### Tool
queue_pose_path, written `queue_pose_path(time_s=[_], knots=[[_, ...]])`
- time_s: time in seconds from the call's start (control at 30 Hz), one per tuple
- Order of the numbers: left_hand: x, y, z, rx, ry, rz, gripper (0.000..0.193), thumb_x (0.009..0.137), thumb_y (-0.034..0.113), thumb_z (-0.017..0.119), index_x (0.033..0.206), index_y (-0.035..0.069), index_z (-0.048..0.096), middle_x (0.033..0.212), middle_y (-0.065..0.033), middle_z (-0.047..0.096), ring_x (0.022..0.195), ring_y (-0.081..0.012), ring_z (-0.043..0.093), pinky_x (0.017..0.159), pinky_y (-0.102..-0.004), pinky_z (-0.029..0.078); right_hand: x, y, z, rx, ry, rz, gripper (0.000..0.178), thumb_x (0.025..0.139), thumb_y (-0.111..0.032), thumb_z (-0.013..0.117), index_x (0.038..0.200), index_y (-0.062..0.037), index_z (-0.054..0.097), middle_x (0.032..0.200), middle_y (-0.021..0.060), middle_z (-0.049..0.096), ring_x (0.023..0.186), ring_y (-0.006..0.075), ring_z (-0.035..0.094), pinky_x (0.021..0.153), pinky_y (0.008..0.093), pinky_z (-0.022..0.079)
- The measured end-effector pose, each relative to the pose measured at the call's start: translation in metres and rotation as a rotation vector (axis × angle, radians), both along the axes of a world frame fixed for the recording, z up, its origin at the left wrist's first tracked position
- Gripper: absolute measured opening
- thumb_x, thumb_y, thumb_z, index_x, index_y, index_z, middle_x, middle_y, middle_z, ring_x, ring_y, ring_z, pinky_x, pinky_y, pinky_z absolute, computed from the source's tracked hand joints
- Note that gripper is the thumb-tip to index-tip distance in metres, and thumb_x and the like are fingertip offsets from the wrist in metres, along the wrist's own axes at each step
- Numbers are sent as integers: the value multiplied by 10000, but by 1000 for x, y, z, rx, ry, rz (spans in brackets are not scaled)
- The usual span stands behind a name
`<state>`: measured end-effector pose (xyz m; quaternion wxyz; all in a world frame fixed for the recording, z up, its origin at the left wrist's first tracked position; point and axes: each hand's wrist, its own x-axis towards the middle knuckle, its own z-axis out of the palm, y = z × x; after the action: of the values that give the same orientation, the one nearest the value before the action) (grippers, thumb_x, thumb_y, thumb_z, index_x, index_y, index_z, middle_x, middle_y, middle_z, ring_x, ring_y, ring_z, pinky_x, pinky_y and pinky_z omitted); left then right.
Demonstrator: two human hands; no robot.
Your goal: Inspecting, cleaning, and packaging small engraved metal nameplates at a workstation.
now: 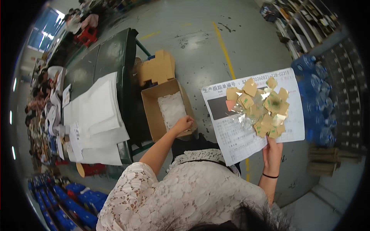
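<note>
My right hand point(272, 154) grips the near edge of a white printed sheet point(227, 150), the thumb lying on top. A heap of small tan-yellow pieces with green marks point(271, 104) rests on the sheet, mixed with clear plastic film point(246, 122) and one orange-pink piece point(230, 105). To the left, my left hand point(184, 124) is over the near right side of an open cardboard box point(151, 115). Its fingers are curled closed, and what they hold, if anything, is hidden. Inside the box lies a white, crumpled-looking sheet or bag point(171, 109).
A dark green table point(106, 50) on the left carries large white sheets point(92, 111). Flattened cardboard point(158, 69) stands beyond the box. Blue water bottles point(316, 104), wooden pallets point(323, 161) and shelves point(304, 23) line the right. People point(83, 23) sit far left.
</note>
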<state>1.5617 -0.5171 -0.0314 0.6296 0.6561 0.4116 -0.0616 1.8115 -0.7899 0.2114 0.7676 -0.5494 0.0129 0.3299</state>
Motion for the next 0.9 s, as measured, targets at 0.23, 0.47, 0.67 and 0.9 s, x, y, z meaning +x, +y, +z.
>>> queue_pose_path(time_s=[0.23, 0.47, 0.67, 0.9], knots=[[25, -9, -44, -50, 270, 281, 193, 923, 182, 590, 1005, 8, 604, 799, -83, 660, 625, -155, 634, 585, -281, 531, 164, 131, -4, -18, -56, 356, 386, 941, -64, 582, 1304, 30, 492, 1223, 61, 578, 1008, 116, 591, 819, 265, 486], [11, 8, 27, -224, 207, 776, 217, 895, 120, 593, 1083, 10, 605, 834, -74, 656, 670, -150, 640, 607, -288, 546, 229, 291, -72, -109, -63, 830, 374, 948, -136, 586, 1282, 12, 508, 1126, 29, 613, 916, 110, 610, 732, 274, 518], [-48, 151, 44, 59, 161, 1089, 137, 949, 74, 529, 1049, 28, 611, 866, -55, 651, 713, -136, 634, 638, -262, 538, 200, 435, -152, -105, 29, 1018, 366, 941, -148, 592, 1267, 3, 522, 1130, 48, 623, 927, 144, 641, 756, 307, 548], [-37, 363, 84, 1131, 529, 698, 265, 889, 75, 611, 1134, -4, 552, 1134, -184, 565, 1063, -342, 543, 909, -382, 449, 129, 581, -293, -141, 145, 1207, 387, 934, -161, 605, 1289, -29, 523, 1112, 34, 622, 903, 123, 623, 721, 277, 534]])
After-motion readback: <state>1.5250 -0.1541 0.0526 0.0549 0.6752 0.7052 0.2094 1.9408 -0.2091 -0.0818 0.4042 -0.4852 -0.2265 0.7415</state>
